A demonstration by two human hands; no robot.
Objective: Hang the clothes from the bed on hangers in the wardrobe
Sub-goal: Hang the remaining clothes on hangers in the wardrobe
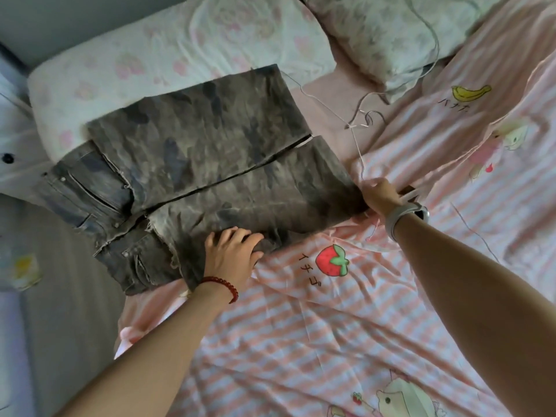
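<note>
Both hands on jeans: L hand flat, fingers spread; R hand pinching hanger at fold

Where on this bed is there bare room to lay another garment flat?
The striped sheet is bare below the strawberry print, between the two forearms. Crowded: the jeans cover the upper left under the left hand; the hanger, held by the right hand, and the pillows fill the top.
</note>
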